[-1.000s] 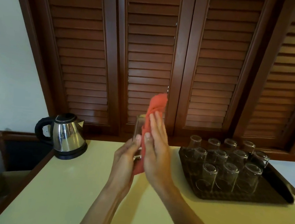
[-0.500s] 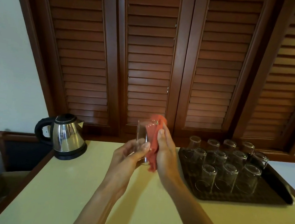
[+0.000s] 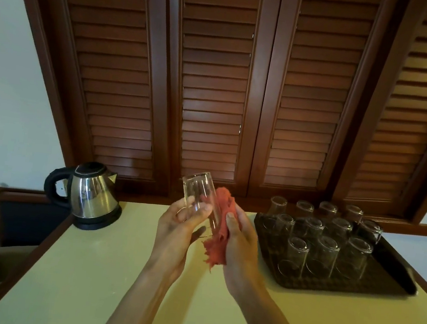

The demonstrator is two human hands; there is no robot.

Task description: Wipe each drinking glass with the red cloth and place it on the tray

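Red cloth (image 3: 222,225) is bunched in the right hand (image 3: 240,242), pressed against one clear drinking glass (image 3: 201,199). The left hand (image 3: 178,227) grips that glass by its lower part, and it tilts up above the table (image 3: 92,281). To the right of the hands, eleven glasses (image 3: 324,254) stand upside down on one dark tray (image 3: 391,275). To the left sits one shiny kettle (image 3: 91,196).

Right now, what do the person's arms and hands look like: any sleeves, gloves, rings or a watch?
Both forearms are bare as far as the head view shows: no sleeve edge, no gloves. The left hand and the right hand show no ring, and neither wrist shows a watch or band. The nails look short and unpainted.
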